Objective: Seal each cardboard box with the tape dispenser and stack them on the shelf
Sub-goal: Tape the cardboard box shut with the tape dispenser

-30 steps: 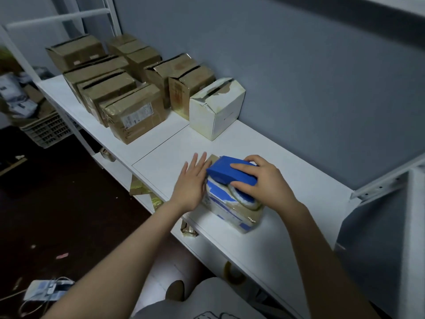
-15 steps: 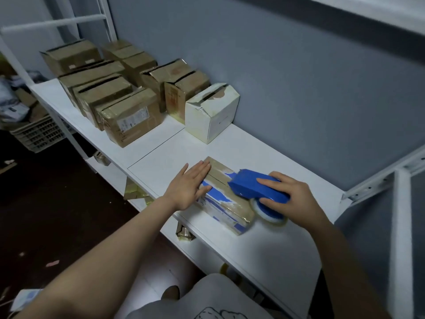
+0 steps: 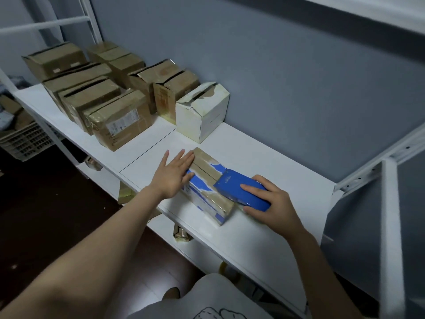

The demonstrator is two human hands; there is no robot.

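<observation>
Head view: small box (image 3: 207, 180) lay near the shelf (image 3: 253, 231) front edge, left hand (image 3: 171, 178) flat against its left end with fingers straight and spread, right hand (image 3: 273, 203) curled round the tape dispenser (image 3: 239, 189) on its right end, probably light, soft-walled, best held by its sides.

I could read nothing: the dispenser (image 3: 232, 191) bore a small mark (image 3: 227, 180), the brown box (image 3: 115, 104) a white label (image 3: 124, 122), both too blurred.
</observation>
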